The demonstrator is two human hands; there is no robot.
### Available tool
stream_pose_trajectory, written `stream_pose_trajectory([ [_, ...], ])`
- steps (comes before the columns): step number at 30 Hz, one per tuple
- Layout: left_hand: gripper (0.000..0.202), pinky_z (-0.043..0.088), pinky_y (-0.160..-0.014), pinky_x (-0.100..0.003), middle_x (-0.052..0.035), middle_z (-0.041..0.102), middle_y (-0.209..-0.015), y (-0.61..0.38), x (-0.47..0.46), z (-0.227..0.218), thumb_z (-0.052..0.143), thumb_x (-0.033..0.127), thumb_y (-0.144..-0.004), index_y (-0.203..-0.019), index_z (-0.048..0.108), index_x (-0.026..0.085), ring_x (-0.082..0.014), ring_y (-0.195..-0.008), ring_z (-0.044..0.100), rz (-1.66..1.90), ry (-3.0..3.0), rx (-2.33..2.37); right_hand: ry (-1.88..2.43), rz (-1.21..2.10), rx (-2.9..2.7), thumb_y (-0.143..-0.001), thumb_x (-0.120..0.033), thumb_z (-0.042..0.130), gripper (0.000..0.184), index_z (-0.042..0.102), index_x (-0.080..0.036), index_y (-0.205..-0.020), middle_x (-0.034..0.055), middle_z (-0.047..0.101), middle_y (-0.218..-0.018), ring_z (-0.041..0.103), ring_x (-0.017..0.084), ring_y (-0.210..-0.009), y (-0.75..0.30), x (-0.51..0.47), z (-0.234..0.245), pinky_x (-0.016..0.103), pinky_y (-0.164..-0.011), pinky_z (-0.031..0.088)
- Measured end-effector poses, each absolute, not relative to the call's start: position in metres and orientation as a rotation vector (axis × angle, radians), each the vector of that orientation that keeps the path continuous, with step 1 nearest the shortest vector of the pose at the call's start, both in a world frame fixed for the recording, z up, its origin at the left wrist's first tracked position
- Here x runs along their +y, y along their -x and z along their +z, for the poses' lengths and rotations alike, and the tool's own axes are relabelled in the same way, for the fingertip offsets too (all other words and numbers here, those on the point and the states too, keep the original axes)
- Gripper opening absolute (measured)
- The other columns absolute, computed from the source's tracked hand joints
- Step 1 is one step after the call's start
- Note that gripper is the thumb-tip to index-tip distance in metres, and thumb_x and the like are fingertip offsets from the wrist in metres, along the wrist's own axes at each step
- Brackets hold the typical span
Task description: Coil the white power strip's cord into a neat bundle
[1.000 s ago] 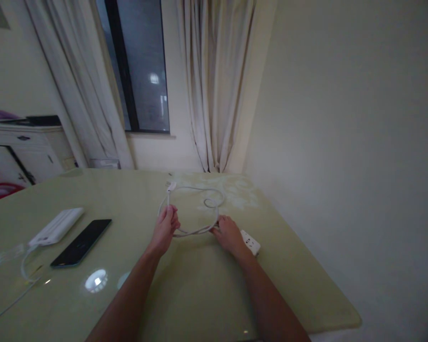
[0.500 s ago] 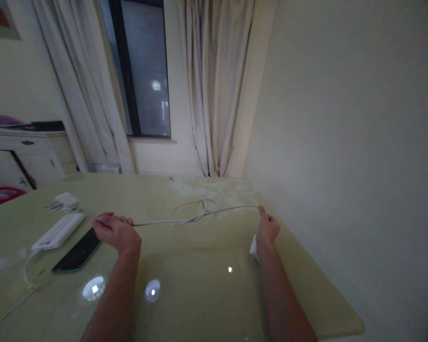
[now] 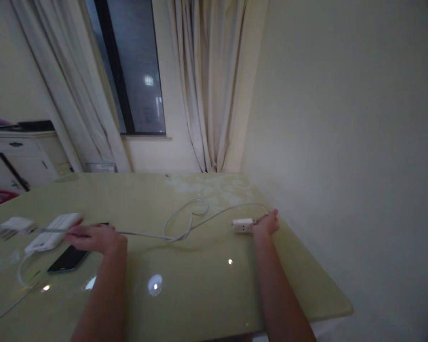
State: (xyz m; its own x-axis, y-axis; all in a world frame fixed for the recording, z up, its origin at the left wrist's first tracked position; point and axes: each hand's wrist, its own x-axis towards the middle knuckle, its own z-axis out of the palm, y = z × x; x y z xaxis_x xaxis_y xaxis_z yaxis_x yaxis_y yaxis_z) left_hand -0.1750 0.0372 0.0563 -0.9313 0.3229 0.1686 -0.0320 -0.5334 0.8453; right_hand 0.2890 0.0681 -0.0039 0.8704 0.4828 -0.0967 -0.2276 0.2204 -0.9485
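My left hand (image 3: 94, 237) is closed on a white cable (image 3: 141, 234) near its left end. From that end a white plug adapter (image 3: 19, 224), smeared by motion, sticks out past my fingers. The cable runs right through a loose loop above the table and reaches my right hand (image 3: 267, 223). My right hand is closed on the cable's other end, with the fingers partly hidden. Against that hand is a small white block (image 3: 242, 225) with dark openings in its face; whether it is gripped is unclear. Below my left hand lies a dark phone (image 3: 68, 259).
A white power-bank-like box (image 3: 52, 233) with its own white cord (image 3: 12, 311) lies left on the glossy table (image 3: 199, 294). The wall (image 3: 342, 142) borders the table's right edge. Curtains and a window stand behind, a white cabinet (image 3: 28, 156) at far left.
My left hand has moved left and the plug adapter has swung left with it. The cable's loop has widened and sagged. More of the white block shows beside my right hand.
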Motion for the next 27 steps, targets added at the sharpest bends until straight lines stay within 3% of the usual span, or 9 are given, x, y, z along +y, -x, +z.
stream_pose_trajectory([
  [2,0.019,0.030,-0.045,-0.019,0.0072,0.032,-0.062,0.159,0.037,0.055,0.036,0.039,-0.103,-0.100,0.046,0.023,-0.0101,-0.049,0.033,2.683,-0.481,1.449,1.211,0.592,-0.281,-0.091,-0.062,0.040,0.038,0.039,-0.027,-0.078,-0.0103,0.031,-0.053,0.030,0.011,-0.040,-0.275,0.069,0.000,0.024,-0.039,0.029],
  [6,0.027,0.030,-0.040,-0.019,0.0085,0.036,-0.057,0.133,0.039,0.050,0.045,0.040,-0.100,-0.103,0.061,0.018,-0.0088,-0.044,0.032,2.554,-0.755,1.315,1.081,0.808,-0.438,-0.084,-0.045,0.061,0.025,0.048,-0.024,-0.086,-0.0120,0.038,-0.055,0.030,0.007,-0.038,-0.246,0.066,0.006,0.017,-0.038,0.025],
  [8,0.031,0.030,-0.041,-0.018,0.0087,0.036,-0.057,0.123,0.041,0.046,0.049,0.044,-0.098,-0.100,0.064,0.017,-0.0075,-0.044,0.031,2.440,-0.848,1.238,0.955,0.954,-0.526,-0.081,-0.039,0.064,0.021,0.052,-0.024,-0.090,-0.0102,0.047,-0.059,0.036,0.006,-0.040,-0.237,0.062,0.010,0.017,-0.040,0.030],
  [10,0.031,0.029,-0.040,-0.017,0.0091,0.035,-0.058,0.114,0.042,0.040,0.055,0.048,-0.096,-0.099,0.064,0.018,-0.0064,-0.044,0.030,2.297,-0.909,1.170,0.849,1.083,-0.609,-0.078,-0.035,0.061,0.021,0.058,-0.023,-0.096,-0.0035,0.063,-0.071,0.050,0.009,-0.048,-0.231,0.055,0.015,0.019,-0.046,0.041],
  [13,0.033,0.024,-0.037,-0.016,0.0098,0.035,-0.058,0.101,0.043,0.031,0.062,0.052,-0.092,-0.102,0.062,0.020,-0.0058,-0.041,0.028,2.084,-0.933,1.071,0.775,1.150,-0.763,-0.072,-0.030,0.053,0.045,0.065,-0.021,-0.115,0.0077,0.074,-0.113,0.068,0.016,-0.081,-0.223,0.046,0.022,0.027,-0.066,0.056],
  [17,0.036,0.018,-0.034,-0.015,0.0109,0.032,-0.056,0.086,0.043,0.025,0.066,0.054,-0.089,-0.103,0.063,0.021,-0.0049,-0.038,0.022,1.910,-0.919,0.971,0.732,1.091,-0.936,-0.067,-0.024,0.054,0.070,0.060,-0.024,-0.137,0.0080,0.064,-0.140,0.066,0.020,-0.109,-0.212,0.040,0.025,0.031,-0.082,0.057],
  [22,0.036,0.016,-0.033,-0.014,0.0111,0.028,-0.057,0.082,0.041,0.026,0.068,0.052,-0.087,-0.102,0.066,0.019,-0.0040,-0.038,0.020,1.815,-0.871,0.959,0.831,0.947,-1.093,-0.072,-0.029,0.073,0.072,0.057,-0.026,-0.143,0.0110,0.067,-0.137,0.065,0.020,-0.106,-0.207,0.047,0.021,0.037,-0.092,0.055],
  [27,0.040,0.016,-0.034,-0.016,0.0112,0.028,-0.056,0.089,0.041,0.029,0.066,0.053,-0.087,-0.105,0.068,0.018,-0.0045,-0.038,0.020,1.887,-0.897,1.043,0.960,0.782,-0.971,-0.073,-0.044,0.076,0.064,0.067,-0.016,-0.130,0.0065,0.074,-0.096,0.068,0.021,-0.095,-0.222,0.056,0.014,0.040,-0.092,0.052],
])
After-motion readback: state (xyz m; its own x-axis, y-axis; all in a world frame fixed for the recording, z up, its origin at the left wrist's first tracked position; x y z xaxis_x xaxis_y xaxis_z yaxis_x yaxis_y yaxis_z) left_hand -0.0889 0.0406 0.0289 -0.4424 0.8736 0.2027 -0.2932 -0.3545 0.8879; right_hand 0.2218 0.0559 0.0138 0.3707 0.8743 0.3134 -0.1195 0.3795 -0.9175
